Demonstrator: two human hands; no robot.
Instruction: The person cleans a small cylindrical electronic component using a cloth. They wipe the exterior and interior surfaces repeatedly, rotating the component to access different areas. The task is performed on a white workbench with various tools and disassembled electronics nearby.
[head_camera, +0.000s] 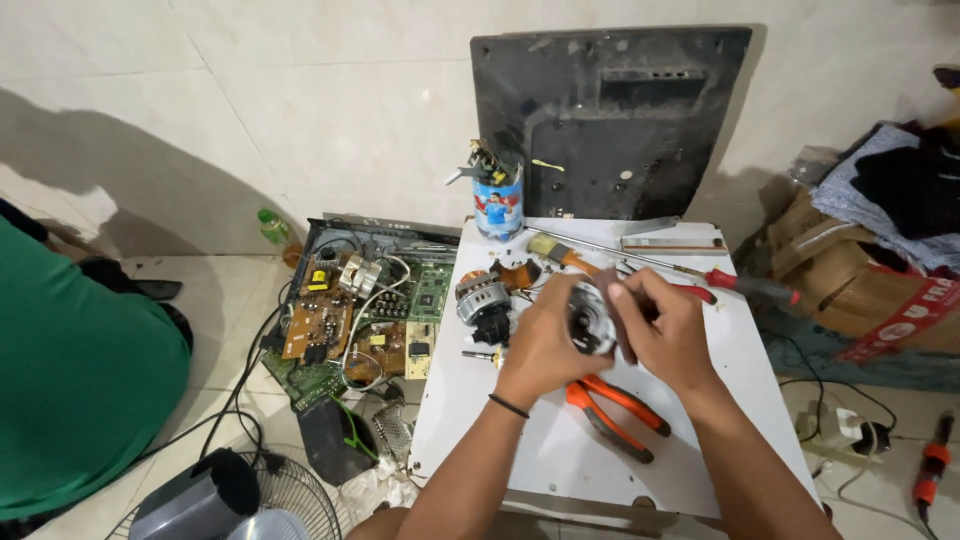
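Observation:
Both my hands hold a small round metal motor part (591, 322) over a white board (560, 450) used as a work surface. My left hand (545, 338) grips it from the left side and my right hand (665, 325) from the right, fingers curled around it. Just left of my hands lies a motor piece with copper windings (482, 297). Orange-handled pliers (618, 412) lie on the board under my wrists. A red-handled screwdriver (745, 284) lies beyond my right hand.
An opened device with green and brown circuit boards (350, 320) lies on the floor at left. A can of tools (497, 200) and a black back panel (610, 120) stand behind. A person in green (70, 380) sits left. A fan grille (285, 495) and boxes (860, 280) flank the board.

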